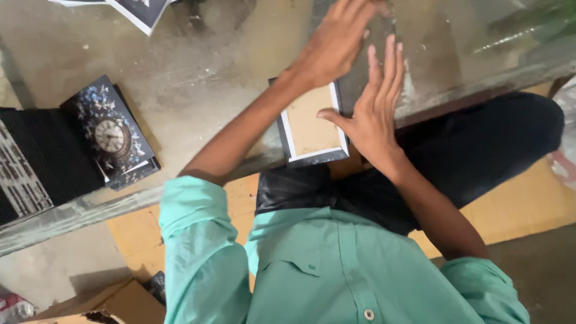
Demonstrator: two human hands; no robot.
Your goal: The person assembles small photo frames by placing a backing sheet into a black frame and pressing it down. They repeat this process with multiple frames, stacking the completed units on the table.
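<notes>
A worn glass-topped table (pixel 198 114), smudged and dusty, filled the upper part of the head view, with a yellow-tiled floor (pixel 516 210) below its edge and the person seated close against it. The left hand (pixel 336 42) lay flat with its fingers together and stretched forward, palm down on the far end of a small picture frame (pixel 309 123), pressing it to the glass rather than gripping it; the forearm ran back diagonally toward a mint-green rolled sleeve (pixel 198 240). The right hand (pixel 372 111) was spread, fingers long and pointing up the table, its palm alongside the frame's right edge and the thumb reaching inward to touch the frame's black-and-white border. Whether the fingers bore on the frame or on the glass beside it could not be told. The frame lay face down near the table's front edge, its tan backing board showing inside a white and black rim, directly between the two hands and partly under the left one. Dark trousers (pixel 480 144) covered the lap beneath. Well apart to the left sat a stack of dark prints with a clock picture (pixel 111 137) on top, beside a black ribbed block (pixel 42 162). More prints (pixel 141 9) lay at the top edge, and a brown cardboard box (pixel 114 303) stood on the floor at lower left
</notes>
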